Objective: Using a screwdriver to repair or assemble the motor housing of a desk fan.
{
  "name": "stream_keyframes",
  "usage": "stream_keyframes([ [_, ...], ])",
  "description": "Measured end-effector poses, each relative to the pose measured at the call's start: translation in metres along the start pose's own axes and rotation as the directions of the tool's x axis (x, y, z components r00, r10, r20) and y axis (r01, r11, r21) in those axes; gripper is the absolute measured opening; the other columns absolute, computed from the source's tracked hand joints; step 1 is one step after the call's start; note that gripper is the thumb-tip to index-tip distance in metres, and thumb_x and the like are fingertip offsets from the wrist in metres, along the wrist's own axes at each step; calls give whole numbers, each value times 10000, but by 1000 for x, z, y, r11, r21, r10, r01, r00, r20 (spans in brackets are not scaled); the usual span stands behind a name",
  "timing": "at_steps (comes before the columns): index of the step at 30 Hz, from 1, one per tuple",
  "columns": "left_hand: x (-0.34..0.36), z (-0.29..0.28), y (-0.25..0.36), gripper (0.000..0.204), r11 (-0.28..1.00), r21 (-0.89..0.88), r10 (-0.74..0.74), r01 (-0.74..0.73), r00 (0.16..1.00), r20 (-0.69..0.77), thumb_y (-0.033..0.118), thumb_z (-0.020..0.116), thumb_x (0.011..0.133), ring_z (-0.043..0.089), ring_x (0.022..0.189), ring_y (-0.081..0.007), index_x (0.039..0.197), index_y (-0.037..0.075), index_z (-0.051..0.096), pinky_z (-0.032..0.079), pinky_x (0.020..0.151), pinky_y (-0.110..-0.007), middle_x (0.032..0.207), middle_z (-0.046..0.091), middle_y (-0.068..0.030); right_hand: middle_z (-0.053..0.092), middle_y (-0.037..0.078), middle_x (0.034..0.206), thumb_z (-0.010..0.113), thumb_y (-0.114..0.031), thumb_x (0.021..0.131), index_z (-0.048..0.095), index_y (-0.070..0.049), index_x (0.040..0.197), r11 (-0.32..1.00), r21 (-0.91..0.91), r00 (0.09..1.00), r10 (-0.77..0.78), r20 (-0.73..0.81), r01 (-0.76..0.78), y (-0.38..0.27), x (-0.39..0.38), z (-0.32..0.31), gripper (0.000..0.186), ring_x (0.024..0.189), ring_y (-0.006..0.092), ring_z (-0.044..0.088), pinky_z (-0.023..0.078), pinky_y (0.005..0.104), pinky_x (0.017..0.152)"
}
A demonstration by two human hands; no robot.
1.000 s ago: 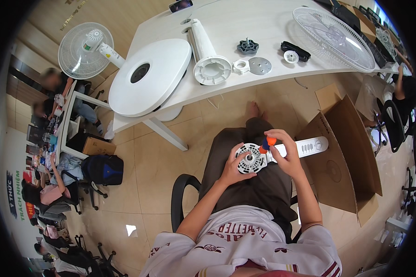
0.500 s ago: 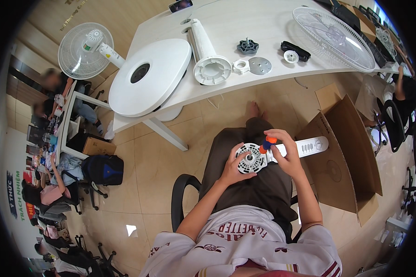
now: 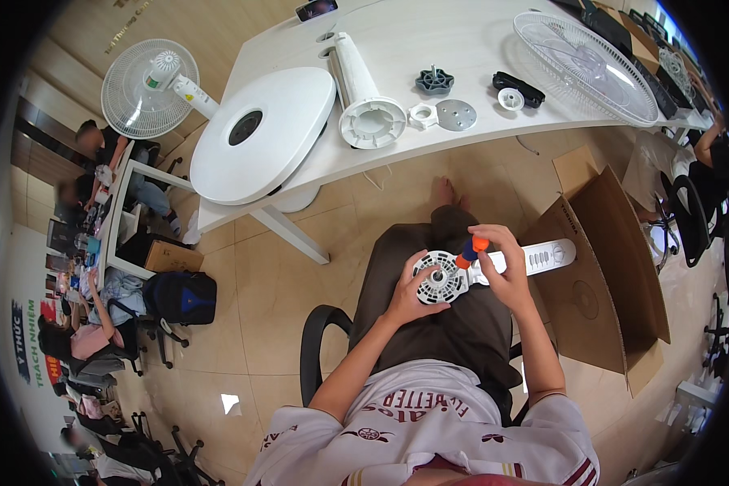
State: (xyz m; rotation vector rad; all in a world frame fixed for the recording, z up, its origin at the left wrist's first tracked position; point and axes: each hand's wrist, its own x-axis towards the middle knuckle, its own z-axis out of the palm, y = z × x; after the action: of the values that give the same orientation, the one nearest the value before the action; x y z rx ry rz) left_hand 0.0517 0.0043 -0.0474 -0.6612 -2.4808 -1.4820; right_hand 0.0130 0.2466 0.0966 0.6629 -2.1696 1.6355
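Observation:
A white fan motor housing with a slotted round face rests on my lap, its white control neck pointing right. My left hand is closed round the left side of the housing, the thumb near its central shaft. In my right hand is a short screwdriver with an orange and blue handle. The fingers grip its orange end, and it tilts down to the housing's upper right edge. Its tip is too small to make out.
On the white table lie a round fan base, a white column, a dark knob, a metal disc and a fan grille. An open cardboard box stands at right. A chair armrest is at left.
My right fingers and the screwdriver's handle have shifted slightly, with more of the blue and orange handle showing. My left hand and the housing stay in place.

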Motion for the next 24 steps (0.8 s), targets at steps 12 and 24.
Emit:
stream_keyframes([
  [12,1,0,1,870,1000,-1,-2,2,1000,4,344,1013,637,473,1462,-462,1388,83,661,440,1185,-517,1603,397,-257,690,168,1241,793,-10,857,723,-20,1168,1000,-5,1000,-3,23,3,4,-5,0,318,1158,319,675,529,401,983],
  [24,1,0,2,853,1000,7,19,-19,1000,-11,380,998,661,492,1445,-452,1387,86,660,450,1178,-510,1600,407,-249,692,135,1182,811,-28,852,730,-30,1175,998,-13,998,-63,-14,63,-2,-4,4,332,1126,310,675,518,405,1001],
])
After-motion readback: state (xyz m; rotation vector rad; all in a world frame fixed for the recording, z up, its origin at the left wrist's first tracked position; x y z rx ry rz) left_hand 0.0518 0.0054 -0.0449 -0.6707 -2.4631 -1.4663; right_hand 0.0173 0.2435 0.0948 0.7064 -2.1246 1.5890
